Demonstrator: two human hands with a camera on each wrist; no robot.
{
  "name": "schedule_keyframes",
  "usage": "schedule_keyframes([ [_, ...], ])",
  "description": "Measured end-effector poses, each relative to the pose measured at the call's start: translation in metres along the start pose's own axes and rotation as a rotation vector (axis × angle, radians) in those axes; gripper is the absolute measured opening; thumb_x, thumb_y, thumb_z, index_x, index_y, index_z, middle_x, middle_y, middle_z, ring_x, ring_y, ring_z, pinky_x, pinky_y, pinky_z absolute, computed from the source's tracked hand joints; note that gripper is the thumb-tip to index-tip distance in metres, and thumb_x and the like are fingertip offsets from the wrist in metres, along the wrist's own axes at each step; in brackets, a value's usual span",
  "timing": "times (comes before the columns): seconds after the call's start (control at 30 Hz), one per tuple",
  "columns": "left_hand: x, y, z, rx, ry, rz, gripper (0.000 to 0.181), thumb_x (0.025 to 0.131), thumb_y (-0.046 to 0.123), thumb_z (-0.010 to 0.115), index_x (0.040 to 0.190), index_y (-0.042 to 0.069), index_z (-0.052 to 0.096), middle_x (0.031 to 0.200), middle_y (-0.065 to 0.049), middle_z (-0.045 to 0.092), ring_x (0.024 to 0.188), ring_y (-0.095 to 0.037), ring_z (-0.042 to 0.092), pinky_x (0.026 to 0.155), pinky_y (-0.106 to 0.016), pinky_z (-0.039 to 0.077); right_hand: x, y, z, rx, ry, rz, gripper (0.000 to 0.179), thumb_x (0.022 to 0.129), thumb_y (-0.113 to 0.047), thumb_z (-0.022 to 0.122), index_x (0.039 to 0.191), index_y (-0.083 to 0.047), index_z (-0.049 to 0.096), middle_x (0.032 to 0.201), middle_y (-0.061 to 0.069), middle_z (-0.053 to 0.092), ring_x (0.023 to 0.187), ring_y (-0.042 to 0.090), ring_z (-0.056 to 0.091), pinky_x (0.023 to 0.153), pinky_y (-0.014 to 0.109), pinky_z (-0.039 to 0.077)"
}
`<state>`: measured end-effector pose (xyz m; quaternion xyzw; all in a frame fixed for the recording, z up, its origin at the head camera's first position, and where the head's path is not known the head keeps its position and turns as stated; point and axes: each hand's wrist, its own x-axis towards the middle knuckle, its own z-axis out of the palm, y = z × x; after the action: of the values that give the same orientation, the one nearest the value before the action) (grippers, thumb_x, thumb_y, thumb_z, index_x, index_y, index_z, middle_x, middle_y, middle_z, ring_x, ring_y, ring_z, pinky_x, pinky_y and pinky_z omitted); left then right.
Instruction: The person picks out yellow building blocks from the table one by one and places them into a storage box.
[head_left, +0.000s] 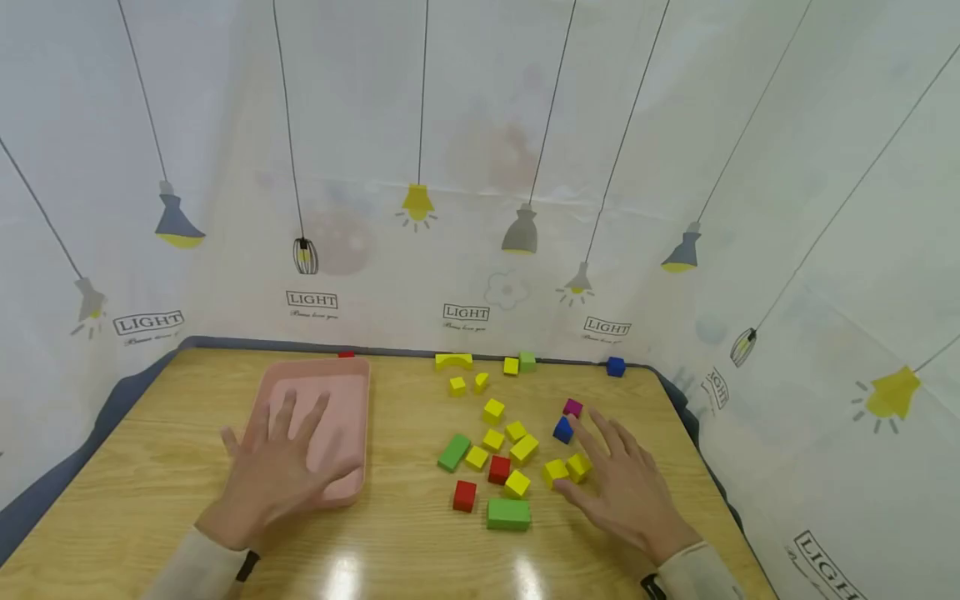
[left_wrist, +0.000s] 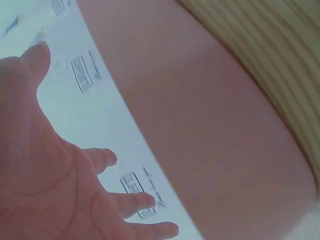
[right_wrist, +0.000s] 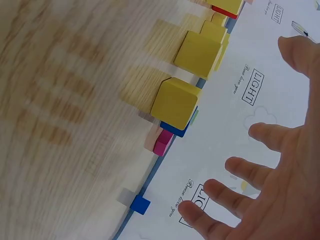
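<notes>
My left hand (head_left: 277, 475) hovers with spread fingers over the pink tray (head_left: 349, 387). In the left wrist view its palm faces the tray's plain wall (left_wrist: 190, 125), and it holds nothing. On the right, my right hand (head_left: 626, 492) is spread too, its palm bare in the right wrist view. Closest to its thumb and forefinger are two yellow blocks (head_left: 555, 472), with a blue block (head_left: 563, 430) and a magenta block (head_left: 573, 407) beyond. Several yellow blocks (head_left: 524, 449), two red cubes (head_left: 464, 496) and two green blocks (head_left: 508, 514) lie scattered between the hands.
Along the table's back edge are a yellow arch (head_left: 453, 361), a light green block (head_left: 527, 362) and a blue cube (head_left: 616, 367). A red block (head_left: 346, 355) peeks out behind the tray. A lamp-printed white curtain (head_left: 360, 150) surrounds the wooden table (head_left: 420, 558).
</notes>
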<state>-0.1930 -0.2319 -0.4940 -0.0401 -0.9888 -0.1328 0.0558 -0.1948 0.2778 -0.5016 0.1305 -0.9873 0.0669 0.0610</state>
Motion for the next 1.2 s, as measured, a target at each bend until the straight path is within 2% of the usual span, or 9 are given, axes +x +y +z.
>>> schedule_keyframes([
  [0.17, 0.004, -0.023, -0.005, -0.049, -0.080, -0.073, 0.119, 0.099, 0.095, 0.055, 0.188, 0.023, 0.022, 0.191, -0.035, 0.013, 0.169, -0.076, 0.017, 0.117, -0.109, 0.007, 0.002, -0.001, 0.001, 0.005, 0.013, -0.001, 0.094, 0.108, -0.075, 0.066, 0.184, -0.028, 0.039, 0.190, 0.016, 0.037, 0.157, 0.056, 0.056, 0.112, 0.083, 0.058],
  [0.3, 0.005, -0.041, -0.009, -0.073, -0.099, -0.091, 0.121, 0.101, 0.094, 0.054, 0.189, 0.021, 0.013, 0.189, -0.040, 0.012, 0.165, -0.079, 0.020, 0.115, -0.108, 0.020, 0.003, -0.001, 0.001, 0.033, 0.018, 0.001, 0.093, 0.108, -0.071, 0.069, 0.185, -0.029, 0.036, 0.187, 0.018, 0.041, 0.155, 0.057, 0.058, 0.111, 0.082, 0.059],
  [0.47, 0.009, -0.065, -0.013, -0.130, -0.142, -0.090, 0.128, 0.104, 0.088, 0.058, 0.187, 0.008, 0.003, 0.183, -0.051, 0.008, 0.153, -0.090, 0.026, 0.106, -0.103, 0.040, 0.006, -0.002, 0.001, 0.062, 0.017, 0.008, 0.092, 0.108, -0.066, 0.071, 0.184, -0.028, 0.037, 0.183, 0.021, 0.046, 0.152, 0.056, 0.060, 0.111, 0.079, 0.061],
  [0.57, 0.013, -0.076, -0.013, -0.142, -0.162, -0.091, 0.128, 0.106, 0.083, 0.059, 0.185, 0.001, 0.001, 0.179, -0.056, 0.011, 0.145, -0.095, 0.031, 0.102, -0.100, 0.046, 0.008, -0.002, 0.000, 0.080, 0.002, 0.015, 0.091, 0.109, -0.064, 0.072, 0.184, -0.029, 0.037, 0.181, 0.022, 0.047, 0.152, 0.054, 0.061, 0.110, 0.076, 0.063],
  [0.63, 0.015, -0.083, -0.013, -0.147, -0.157, -0.078, 0.127, 0.108, 0.079, 0.061, 0.184, -0.002, 0.002, 0.175, -0.057, 0.019, 0.144, -0.092, 0.037, 0.103, -0.097, 0.049, 0.010, -0.002, -0.001, 0.095, -0.005, 0.018, 0.089, 0.109, -0.062, 0.073, 0.184, -0.029, 0.037, 0.181, 0.022, 0.047, 0.152, 0.053, 0.060, 0.110, 0.076, 0.064],
  [0.83, 0.022, -0.092, -0.016, -0.170, -0.145, -0.033, 0.122, 0.110, 0.063, 0.071, 0.180, -0.013, 0.005, 0.160, -0.060, 0.041, 0.140, -0.075, 0.057, 0.109, -0.085, 0.055, 0.013, 0.001, -0.001, 0.127, 0.012, 0.015, 0.086, 0.109, -0.055, 0.077, 0.182, -0.029, 0.041, 0.180, 0.023, 0.048, 0.152, 0.052, 0.060, 0.109, 0.075, 0.064],
  [1.0, 0.027, -0.094, -0.017, -0.188, -0.167, -0.018, 0.110, 0.113, 0.043, 0.074, 0.176, -0.021, 0.009, 0.159, -0.059, 0.044, 0.142, -0.072, 0.057, 0.118, -0.085, 0.051, 0.015, 0.004, -0.001, 0.140, 0.013, 0.000, 0.083, 0.108, -0.052, 0.079, 0.179, -0.025, 0.047, 0.179, 0.022, 0.050, 0.151, 0.051, 0.061, 0.110, 0.075, 0.064],
  [1.1, 0.029, -0.097, -0.018, -0.180, -0.161, 0.009, 0.096, 0.113, 0.022, 0.074, 0.172, -0.026, 0.016, 0.157, -0.058, 0.048, 0.143, -0.073, 0.056, 0.118, -0.083, 0.052, 0.018, 0.004, -0.002, 0.147, 0.002, -0.012, 0.081, 0.107, -0.049, 0.080, 0.178, -0.023, 0.050, 0.177, 0.021, 0.052, 0.150, 0.049, 0.062, 0.111, 0.075, 0.063],
  [1.2, 0.030, -0.097, -0.021, -0.183, -0.179, 0.003, 0.081, 0.111, 0.005, 0.070, 0.169, -0.027, 0.024, 0.157, -0.057, 0.049, 0.144, -0.072, 0.056, 0.117, -0.081, 0.054, 0.020, 0.004, -0.004, 0.153, -0.026, -0.025, 0.079, 0.106, -0.048, 0.082, 0.175, -0.021, 0.054, 0.175, 0.019, 0.055, 0.152, 0.049, 0.061, 0.115, 0.075, 0.061],
])
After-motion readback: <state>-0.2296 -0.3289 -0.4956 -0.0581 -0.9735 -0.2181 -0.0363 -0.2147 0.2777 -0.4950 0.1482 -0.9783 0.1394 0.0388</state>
